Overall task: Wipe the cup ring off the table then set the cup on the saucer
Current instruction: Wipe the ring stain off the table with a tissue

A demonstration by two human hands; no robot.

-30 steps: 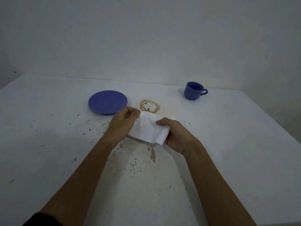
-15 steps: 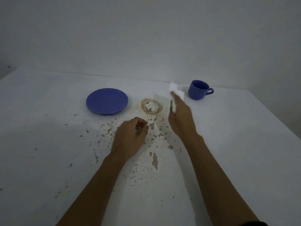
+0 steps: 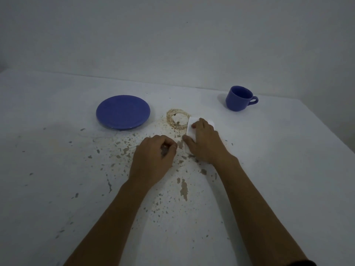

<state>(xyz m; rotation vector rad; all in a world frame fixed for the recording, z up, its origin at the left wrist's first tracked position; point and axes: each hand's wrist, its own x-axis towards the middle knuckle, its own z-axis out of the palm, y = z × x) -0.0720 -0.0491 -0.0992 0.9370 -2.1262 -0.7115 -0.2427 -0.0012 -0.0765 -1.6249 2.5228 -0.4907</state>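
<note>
A brown cup ring (image 3: 178,121) stains the white table (image 3: 288,169) between a blue saucer (image 3: 123,112) on the left and a blue cup (image 3: 239,98) at the back right. My right hand (image 3: 204,143) lies flat on a folded white cloth (image 3: 191,127), pressing it to the table at the ring's right edge. My left hand (image 3: 153,160) rests on the table just in front of the ring, fingers curled in and holding nothing. The cup stands upright with its handle to the right, apart from both hands.
Worn, chipped patches in the table's paint spread from the ring toward me. A pale wall (image 3: 172,45) rises behind the table's far edge. The table's right edge runs diagonally at far right.
My right hand swung the cloth up toward the cup, then brought it down flat beside the ring. My left hand let go of the cloth and settled on the table.
</note>
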